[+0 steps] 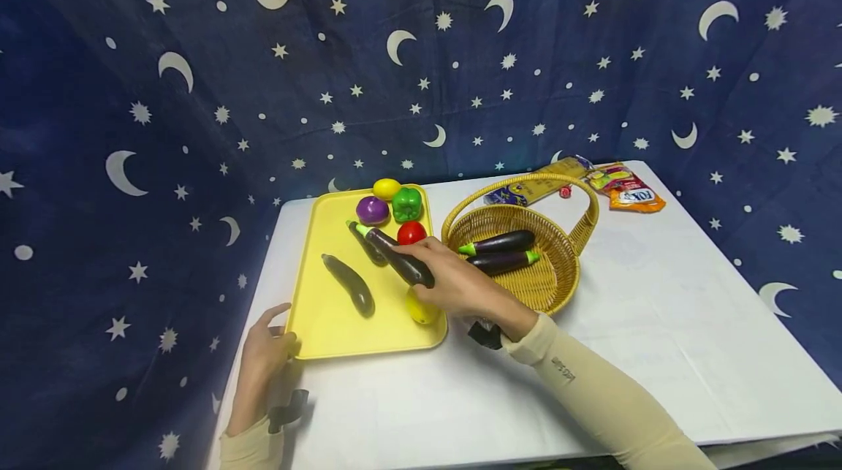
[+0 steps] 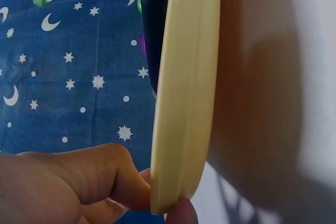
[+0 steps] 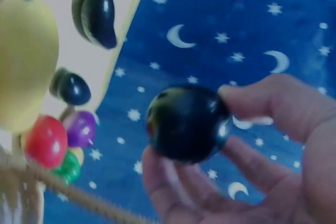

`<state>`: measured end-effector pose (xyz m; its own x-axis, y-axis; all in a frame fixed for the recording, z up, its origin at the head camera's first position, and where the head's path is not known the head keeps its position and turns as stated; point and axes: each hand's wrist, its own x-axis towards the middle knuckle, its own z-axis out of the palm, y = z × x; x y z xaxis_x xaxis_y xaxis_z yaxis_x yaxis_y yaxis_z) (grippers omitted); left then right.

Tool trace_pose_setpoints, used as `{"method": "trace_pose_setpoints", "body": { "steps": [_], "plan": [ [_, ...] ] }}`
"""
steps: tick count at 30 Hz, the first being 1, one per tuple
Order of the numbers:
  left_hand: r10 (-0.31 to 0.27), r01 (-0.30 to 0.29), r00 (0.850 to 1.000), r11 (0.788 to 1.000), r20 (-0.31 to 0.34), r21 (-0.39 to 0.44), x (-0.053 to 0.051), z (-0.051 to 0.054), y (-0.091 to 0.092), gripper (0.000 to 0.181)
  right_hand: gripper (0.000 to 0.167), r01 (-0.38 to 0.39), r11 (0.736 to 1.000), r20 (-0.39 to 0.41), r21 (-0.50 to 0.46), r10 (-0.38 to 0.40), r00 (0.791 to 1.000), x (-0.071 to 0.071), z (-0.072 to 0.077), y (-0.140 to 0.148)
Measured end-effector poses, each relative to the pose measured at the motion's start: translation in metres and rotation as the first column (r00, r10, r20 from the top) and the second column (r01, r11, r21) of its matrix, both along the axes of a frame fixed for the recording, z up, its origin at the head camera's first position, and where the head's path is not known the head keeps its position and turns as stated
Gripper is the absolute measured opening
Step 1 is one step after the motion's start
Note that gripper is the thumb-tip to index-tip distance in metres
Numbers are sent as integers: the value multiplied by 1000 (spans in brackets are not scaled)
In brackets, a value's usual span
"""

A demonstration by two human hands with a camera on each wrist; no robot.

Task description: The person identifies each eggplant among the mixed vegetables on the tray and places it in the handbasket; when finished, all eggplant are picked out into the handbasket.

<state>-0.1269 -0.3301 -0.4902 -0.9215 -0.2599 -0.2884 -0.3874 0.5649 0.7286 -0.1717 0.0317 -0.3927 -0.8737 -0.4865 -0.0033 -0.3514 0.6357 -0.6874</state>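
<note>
My right hand grips a dark eggplant by its thick end, above the yellow tray. In the right wrist view that eggplant's round end faces the camera, with the thumb on one side and fingers on the other. With thumb and fingers, my left hand pinches the tray's near left corner; the left wrist view shows the tray edge between them. Two more eggplants lie on the tray, one in plain sight, the other partly behind the held one.
Also on the tray are a yellow lemon, a purple onion-like vegetable, a green pepper, a red tomato and a larger yellow fruit. A handled wicker basket holds two eggplants. Packets lie behind.
</note>
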Motion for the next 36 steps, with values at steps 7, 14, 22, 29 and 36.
{"method": "trace_pose_setpoints", "body": {
  "steps": [7,14,22,29,36],
  "plan": [
    [11,-10,1000,1000,13,-2,-3,-1,-1,81,76,-192,980,-98,-60,186,978,20,16,65],
    [19,-19,1000,1000,19,7,-2,-4,0,82,74,-306,948,-212,-91,281,936,23,29,123],
    [27,-27,999,1000,25,7,-2,2,3,83,77,-275,961,-208,10,272,940,18,38,187],
    [21,-21,1000,1000,21,-7,-2,2,3,78,80,-276,933,-166,230,317,934,-3,28,197],
    [33,-34,999,999,24,13,-2,-4,3,81,76,-359,847,-97,391,426,900,-26,9,176]
  ]
}}
